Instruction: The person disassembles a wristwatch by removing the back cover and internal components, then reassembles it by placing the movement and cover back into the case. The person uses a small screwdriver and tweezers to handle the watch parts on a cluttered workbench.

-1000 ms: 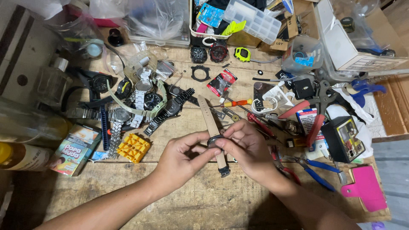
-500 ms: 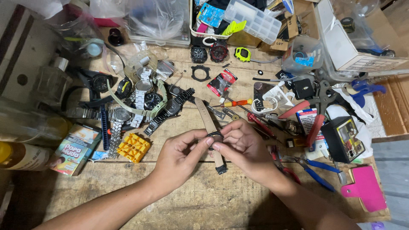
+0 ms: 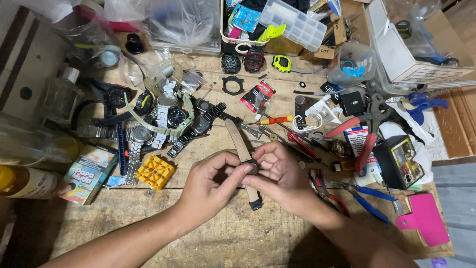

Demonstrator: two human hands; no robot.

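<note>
Cluttered wooden bench (image 3: 148,233); left hand (image 3: 208,186), right hand (image 3: 280,176) grip tan-strapped watch (image 3: 243,149), apparently; red packet (image 3: 258,95) behind.

You're looking down on a worn wooden workbench (image 3: 233,238), its planks scratched and stained. Light falls evenly from above, with soft shadows toward the near edge. At the right a strip of grey floor (image 3: 453,208) shows beside a brown wooden panel (image 3: 456,124).
</note>
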